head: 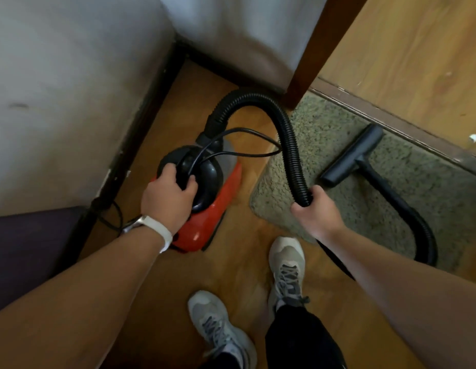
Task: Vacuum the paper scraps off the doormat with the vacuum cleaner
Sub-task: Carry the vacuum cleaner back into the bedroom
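A red and black vacuum cleaner (212, 209) stands on the wooden floor left of centre. My left hand (169, 198) is shut on its black top handle. A ribbed black hose (290, 145) arches from the cleaner's front over to my right hand (315, 211), which grips it. The hose loops on behind my right arm to a black tube and a flat floor nozzle (351, 155) lying on the grey-green doormat (324, 123). I make out no paper scraps on the mat. The thin black power cord (247, 155) lies looped over the cleaner.
A pale wall with a dark skirting (141, 134) runs along the left. A dark wooden door frame (319, 49) and a raised threshold (391, 121) border the mat. My two feet in grey sneakers (287, 270) stand on the floor below. A dark purple surface (32, 249) fills the lower left.
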{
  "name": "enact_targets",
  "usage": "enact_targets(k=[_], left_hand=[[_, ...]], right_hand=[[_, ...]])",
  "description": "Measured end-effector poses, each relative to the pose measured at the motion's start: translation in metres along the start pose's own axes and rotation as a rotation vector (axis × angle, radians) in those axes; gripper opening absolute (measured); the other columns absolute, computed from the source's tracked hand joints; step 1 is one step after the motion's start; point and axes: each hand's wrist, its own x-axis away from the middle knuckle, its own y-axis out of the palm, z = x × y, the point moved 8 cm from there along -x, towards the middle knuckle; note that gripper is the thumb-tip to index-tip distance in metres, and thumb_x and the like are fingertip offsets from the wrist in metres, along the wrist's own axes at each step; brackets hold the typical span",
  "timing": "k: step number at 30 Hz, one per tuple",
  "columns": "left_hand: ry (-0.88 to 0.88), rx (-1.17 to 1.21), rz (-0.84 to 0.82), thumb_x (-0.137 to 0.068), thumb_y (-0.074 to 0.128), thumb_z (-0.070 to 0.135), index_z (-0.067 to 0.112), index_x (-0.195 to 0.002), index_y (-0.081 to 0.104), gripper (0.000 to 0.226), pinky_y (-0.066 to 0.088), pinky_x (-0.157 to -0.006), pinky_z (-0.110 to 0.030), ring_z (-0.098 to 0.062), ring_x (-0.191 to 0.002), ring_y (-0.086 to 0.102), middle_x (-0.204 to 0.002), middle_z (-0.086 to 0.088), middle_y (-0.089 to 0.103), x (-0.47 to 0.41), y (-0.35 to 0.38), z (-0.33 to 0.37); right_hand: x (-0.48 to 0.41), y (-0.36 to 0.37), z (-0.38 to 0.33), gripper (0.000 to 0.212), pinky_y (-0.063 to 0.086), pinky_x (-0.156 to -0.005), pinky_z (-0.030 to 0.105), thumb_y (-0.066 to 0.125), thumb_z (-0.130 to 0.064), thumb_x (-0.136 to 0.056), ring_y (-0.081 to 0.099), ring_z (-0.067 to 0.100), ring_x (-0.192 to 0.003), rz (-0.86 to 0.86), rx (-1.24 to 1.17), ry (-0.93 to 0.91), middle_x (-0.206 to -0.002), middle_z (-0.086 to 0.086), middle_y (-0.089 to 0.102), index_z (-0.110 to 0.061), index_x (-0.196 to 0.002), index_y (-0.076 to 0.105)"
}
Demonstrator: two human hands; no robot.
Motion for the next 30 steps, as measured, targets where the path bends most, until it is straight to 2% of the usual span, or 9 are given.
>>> enact_targets(k=[6,10,12,16,19,23,26,28,30], left_hand=[[-0.029,0.182,0.038,-0.095,0.059,0.031,0.017,-0.094,0.054,0.015,0.041,-0.062,-0.028,-0.019,-0.073,0.055,-0.078,0.004,0.059,0.037,-0.069,0.031],[-0.016,0.255,0.046,-0.094,0.06,0.032,0.018,-0.093,0.055,0.014,0.049,-0.066,-0.032,-0.02,-0.074,0.061,-0.079,0.001,0.063,0.071,-0.12,0.049],[0.0,0.288,0.037,-0.096,0.058,0.031,0.018,-0.092,0.054,0.014,0.048,-0.06,-0.029,-0.017,-0.07,0.062,-0.077,0.001,0.063,0.089,-0.147,0.06],[0.047,0.335,0.043,-0.098,0.057,0.029,0.019,-0.084,0.051,0.018,0.037,-0.049,-0.024,-0.015,-0.062,0.059,-0.071,-0.001,0.059,0.129,-0.21,0.088],[0.087,0.358,0.042,-0.098,0.057,0.028,0.02,-0.081,0.048,0.021,0.032,-0.048,-0.02,-0.011,-0.059,0.055,-0.07,-0.001,0.057,0.161,-0.256,0.109],[0.185,0.376,0.058,-0.096,0.06,0.027,0.015,-0.087,0.052,0.017,0.038,-0.049,-0.024,-0.012,-0.064,0.056,-0.072,-0.001,0.058,0.207,-0.313,0.133],[0.267,0.42,0.06,-0.093,0.063,0.026,0.017,-0.082,0.051,0.018,0.051,-0.054,-0.037,-0.018,-0.063,0.06,-0.069,-0.003,0.059,0.245,-0.352,0.156],[0.323,0.424,0.054,-0.092,0.063,0.027,0.02,-0.081,0.05,0.018,0.049,-0.055,-0.037,-0.018,-0.062,0.059,-0.068,-0.002,0.059,0.272,-0.377,0.174],[0.371,0.408,0.051,-0.091,0.062,0.028,0.023,-0.081,0.049,0.018,0.04,-0.054,-0.031,-0.014,-0.065,0.055,-0.07,0.001,0.058,0.301,-0.397,0.191]], right_hand=[[0.075,-0.054,-0.06,0.036,0.046,-0.05,0.034,0.068,-0.022,-0.086,0.066,0.024,-0.066,-0.062,-0.03,-0.09,-0.082,0.003,0.064,-0.024,-0.117,0.049],[0.132,-0.098,-0.089,0.046,0.041,-0.043,0.021,0.068,-0.026,-0.089,0.063,0.012,-0.06,0.01,-0.007,-0.125,-0.082,-0.007,0.062,-0.024,-0.131,0.047],[0.162,-0.121,-0.105,0.051,0.044,-0.043,0.023,0.067,-0.026,-0.09,0.064,0.011,-0.059,0.044,0.002,-0.158,-0.085,-0.008,0.063,-0.024,-0.136,0.045],[0.225,-0.182,-0.137,0.053,0.052,-0.053,0.027,0.069,-0.024,-0.09,0.065,0.011,-0.071,0.164,-0.03,-0.19,-0.102,-0.006,0.063,-0.022,-0.138,0.046],[0.276,-0.232,-0.158,0.057,0.043,-0.052,0.02,0.071,-0.021,-0.089,0.056,0.004,-0.072,0.281,-0.035,-0.213,-0.105,-0.007,0.056,-0.019,-0.141,0.045],[0.354,-0.29,-0.172,0.054,0.051,-0.061,0.027,0.071,-0.016,-0.088,0.056,0.007,-0.075,0.423,-0.184,-0.238,-0.102,-0.007,0.057,-0.021,-0.137,0.049],[0.417,-0.331,-0.175,0.047,0.052,-0.052,0.03,0.07,-0.017,-0.089,0.062,0.015,-0.069,0.558,-0.316,-0.254,-0.094,-0.006,0.06,-0.026,-0.131,0.051],[0.46,-0.355,-0.172,0.046,0.046,-0.046,0.028,0.069,-0.019,-0.091,0.06,0.018,-0.063,0.64,-0.41,-0.261,-0.091,-0.005,0.059,-0.028,-0.13,0.048],[0.501,-0.377,-0.168,0.047,0.044,-0.049,0.028,0.068,-0.021,-0.092,0.059,0.019,-0.064,0.699,-0.476,-0.276,-0.09,-0.004,0.059,-0.029,-0.131,0.045]])
